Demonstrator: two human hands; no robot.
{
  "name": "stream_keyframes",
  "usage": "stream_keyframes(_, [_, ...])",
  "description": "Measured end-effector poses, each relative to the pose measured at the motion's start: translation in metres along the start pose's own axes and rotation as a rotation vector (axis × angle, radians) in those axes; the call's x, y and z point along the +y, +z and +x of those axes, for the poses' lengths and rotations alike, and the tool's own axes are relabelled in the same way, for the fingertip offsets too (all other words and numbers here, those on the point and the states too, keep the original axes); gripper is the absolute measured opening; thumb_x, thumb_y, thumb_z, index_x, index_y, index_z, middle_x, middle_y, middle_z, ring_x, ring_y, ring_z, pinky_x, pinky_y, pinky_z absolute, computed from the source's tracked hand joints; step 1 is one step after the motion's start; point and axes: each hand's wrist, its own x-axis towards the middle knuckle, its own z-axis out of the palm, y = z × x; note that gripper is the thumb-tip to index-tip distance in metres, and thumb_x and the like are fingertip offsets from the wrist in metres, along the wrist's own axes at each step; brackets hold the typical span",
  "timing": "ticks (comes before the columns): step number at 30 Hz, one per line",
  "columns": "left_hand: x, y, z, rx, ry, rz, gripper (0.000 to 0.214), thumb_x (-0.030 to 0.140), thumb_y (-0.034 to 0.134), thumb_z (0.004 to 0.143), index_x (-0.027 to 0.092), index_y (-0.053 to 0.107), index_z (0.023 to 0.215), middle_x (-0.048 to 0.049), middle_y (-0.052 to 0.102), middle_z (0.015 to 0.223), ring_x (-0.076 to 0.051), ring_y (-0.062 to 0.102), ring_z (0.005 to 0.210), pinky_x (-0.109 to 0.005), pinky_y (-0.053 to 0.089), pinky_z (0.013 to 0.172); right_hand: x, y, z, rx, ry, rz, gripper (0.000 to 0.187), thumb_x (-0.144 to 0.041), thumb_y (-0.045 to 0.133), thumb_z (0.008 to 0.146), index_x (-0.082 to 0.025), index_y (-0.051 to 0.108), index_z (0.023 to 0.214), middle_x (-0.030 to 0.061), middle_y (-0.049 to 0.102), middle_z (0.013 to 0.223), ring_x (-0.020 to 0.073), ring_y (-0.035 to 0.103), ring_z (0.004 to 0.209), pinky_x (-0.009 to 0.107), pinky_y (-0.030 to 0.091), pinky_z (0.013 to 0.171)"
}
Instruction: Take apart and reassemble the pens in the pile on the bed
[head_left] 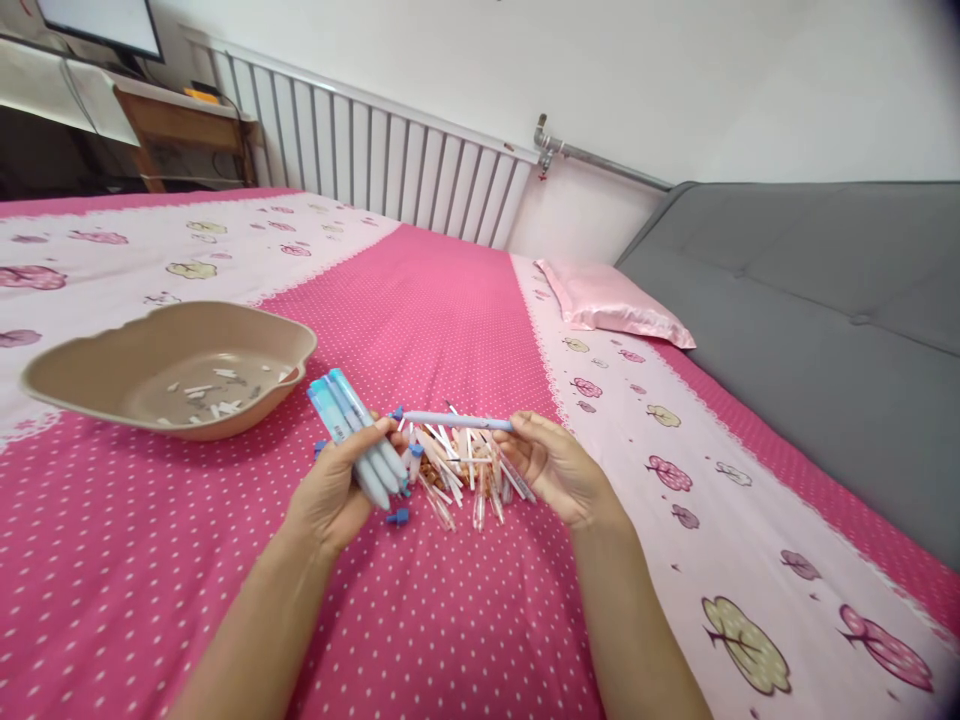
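My left hand [334, 492] is closed around a bundle of light blue pens [352, 425], their ends fanning up and to the left. My right hand [553, 463] pinches one end of a single pale blue pen [454, 420], held level; its dark blue tip reaches the fingers of my left hand. Under both hands lies a heap of pen parts [457, 470] on the pink dotted bedspread: clear tubes, refills and small blue caps. One blue cap [399, 517] sits apart, just below the left hand.
A tan plastic basin [90, 355] with several small white pieces in it stands to the left. A pink pillow [611, 300] lies at the far right of the bed by the grey sofa [825, 330]. A white radiator [375, 160] and a wooden desk line the wall.
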Motion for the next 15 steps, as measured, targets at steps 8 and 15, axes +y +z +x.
stream_keyframes(8, [-0.003,0.002,0.001,-0.01,0.193,-0.11,0.017,0.001,0.055,0.075,0.017,0.06,0.075,0.002,0.062,0.06,-0.01,0.063,0.057,-0.018,0.055,0.054,0.015,0.018,-0.004,-0.091,0.141,0.13,0.011,-0.007,0.067,0.064,-0.014,0.059,0.066,-0.0003,0.065,0.062,0.0085,0.066,0.062,0.011,0.054,0.06])
stream_keyframes(15, [-0.006,0.003,-0.001,-0.074,0.211,-0.057,0.018,0.004,0.059,0.074,0.015,0.064,0.086,0.0002,0.066,0.071,-0.006,0.057,0.05,-0.015,0.052,0.047,0.023,0.022,-0.006,-0.188,0.178,0.105,0.014,-0.01,0.07,0.064,-0.013,0.056,0.068,0.0008,0.066,0.066,0.01,0.067,0.066,0.013,0.055,0.062])
